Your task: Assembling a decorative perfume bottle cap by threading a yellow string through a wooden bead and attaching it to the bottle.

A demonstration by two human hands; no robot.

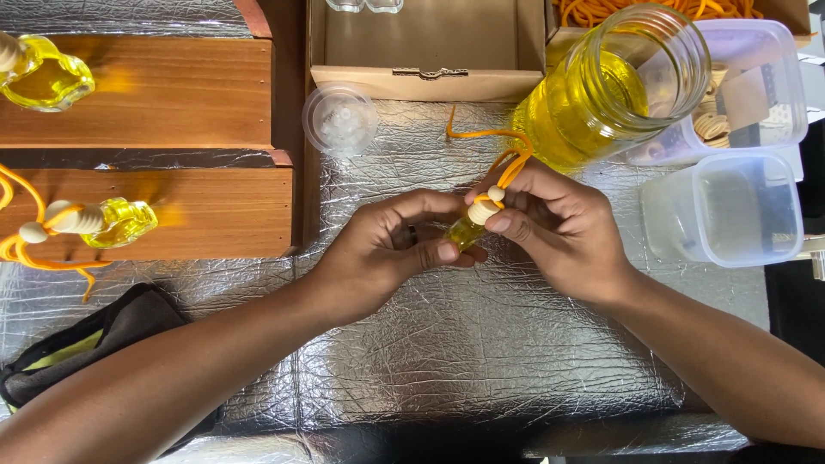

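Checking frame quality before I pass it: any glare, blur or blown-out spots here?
Head view: sharp overall; crinkled foil mat scatters soft glare; jar of yellow liquid glows brightly where backlit; both hands, left hand and right hand, are crisp around the small bottle.

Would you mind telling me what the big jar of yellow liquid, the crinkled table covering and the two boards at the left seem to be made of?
The big jar of yellow liquid looks like clear glass: see-through wall, thick glossy rim. The crinkled table covering appears to be silvery foil, creased and reflective, possibly padded. The two boards look like varnished reddish-brown wood, with visible grain and sheen.
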